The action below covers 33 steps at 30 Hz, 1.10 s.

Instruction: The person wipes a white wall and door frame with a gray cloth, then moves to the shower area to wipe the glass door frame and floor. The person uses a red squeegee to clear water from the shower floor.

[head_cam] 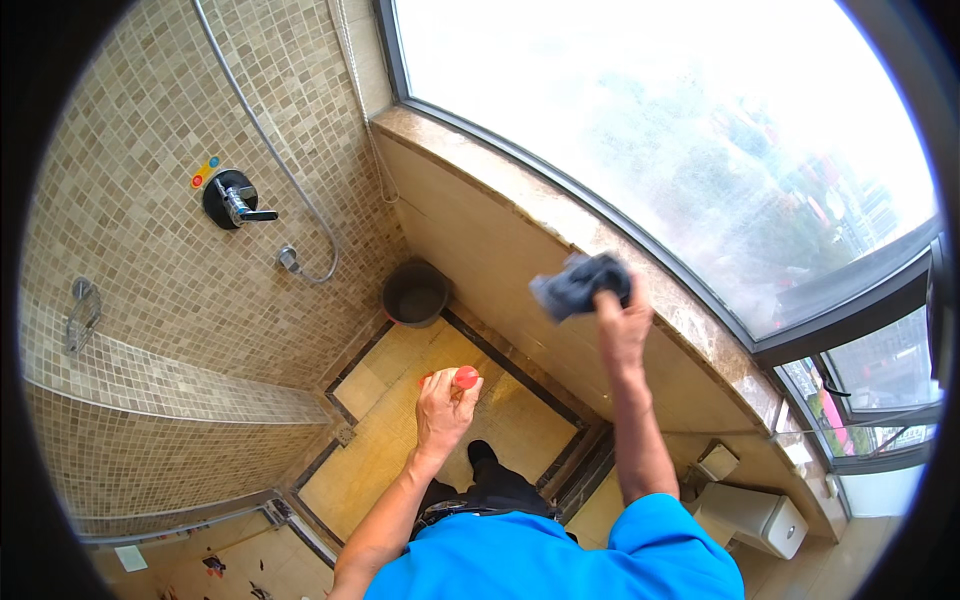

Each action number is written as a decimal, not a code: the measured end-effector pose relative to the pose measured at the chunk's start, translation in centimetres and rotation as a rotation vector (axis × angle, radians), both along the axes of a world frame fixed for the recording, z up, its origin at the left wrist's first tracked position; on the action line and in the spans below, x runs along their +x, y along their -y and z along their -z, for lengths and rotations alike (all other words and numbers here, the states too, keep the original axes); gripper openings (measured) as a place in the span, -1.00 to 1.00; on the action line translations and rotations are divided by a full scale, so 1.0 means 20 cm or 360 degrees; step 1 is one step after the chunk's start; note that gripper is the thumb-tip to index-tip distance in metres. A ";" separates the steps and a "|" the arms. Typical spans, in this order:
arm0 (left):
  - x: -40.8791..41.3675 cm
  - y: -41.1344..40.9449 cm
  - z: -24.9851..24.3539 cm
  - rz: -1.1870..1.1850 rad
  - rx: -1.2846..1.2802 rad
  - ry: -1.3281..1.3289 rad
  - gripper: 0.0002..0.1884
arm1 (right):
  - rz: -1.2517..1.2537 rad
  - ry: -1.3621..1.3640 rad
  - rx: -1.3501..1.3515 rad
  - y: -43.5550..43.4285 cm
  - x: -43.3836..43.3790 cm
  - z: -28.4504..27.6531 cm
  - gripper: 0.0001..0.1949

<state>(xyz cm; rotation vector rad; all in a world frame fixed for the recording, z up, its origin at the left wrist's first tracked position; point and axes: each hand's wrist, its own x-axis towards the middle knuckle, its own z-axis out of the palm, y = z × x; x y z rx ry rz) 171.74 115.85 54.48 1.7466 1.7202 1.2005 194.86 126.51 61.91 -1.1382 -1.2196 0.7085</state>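
In my right hand [624, 319] I grip a crumpled dark grey-blue cloth [576, 286], blurred, in front of the marble window sill [551, 214]. My left hand [444, 409] is closed around a small item with a round red end [466, 377]; most of it is hidden by my fingers, so its kind is unclear. Beyond the sill stands a large, hazy window pane [675, 150] in a dark frame. Below my left hand lies the yellowish tiled shower floor [397, 450].
A dark bucket [416, 294] stands in the far corner. On the mosaic wall are a shower mixer [232, 201], a hanging hose [262, 135] and a wire soap rack [82, 315]. A toilet [757, 517] is at the lower right, near an opened window section [877, 375].
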 end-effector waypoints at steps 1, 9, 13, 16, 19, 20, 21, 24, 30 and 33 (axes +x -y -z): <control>0.00 0.00 0.00 0.0005 0.0031 -0.0019 -0.76 | 0.0184 0.0080 0.0148 -0.06 0.07 -0.04 -0.74; -0.04 0.08 0.02 -0.0047 0.0018 0.0060 -0.76 | 0.0644 0.1375 -0.0269 -0.24 0.44 0.26 -0.55; -0.13 0.15 0.08 -0.0210 -0.0112 0.0197 -0.75 | 0.0806 0.1042 -0.0015 -0.17 0.38 0.28 -0.59; -0.15 0.17 0.07 -0.0167 -0.0039 0.0118 -0.76 | 0.0821 0.0946 -0.0132 -0.12 0.41 0.29 -0.67; -0.15 0.19 0.04 -0.0163 0.0001 0.0084 -0.78 | 0.0835 0.1202 -0.0153 -0.16 0.51 0.30 -0.66; -0.15 0.20 0.04 -0.0167 0.0003 0.0084 -0.78 | 0.0834 0.1233 -0.0156 -0.16 0.53 0.30 -0.65; -0.15 0.21 0.04 -0.0178 0.0017 0.0085 -0.78 | 0.0813 0.1201 -0.0192 -0.17 0.56 0.30 -0.61; -0.14 0.23 0.04 -0.0197 0.0046 0.0085 -0.78 | 0.0668 0.0760 -0.0274 -0.11 0.58 0.32 -0.48; -0.13 0.24 0.03 -0.0182 0.0110 0.0031 -0.71 | 0.0999 0.0876 -0.0089 0.06 0.50 0.28 -0.51; -0.13 0.26 0.02 -0.0189 0.0086 0.0024 -0.70 | 0.1072 0.0595 -0.0004 0.16 0.39 0.35 -0.72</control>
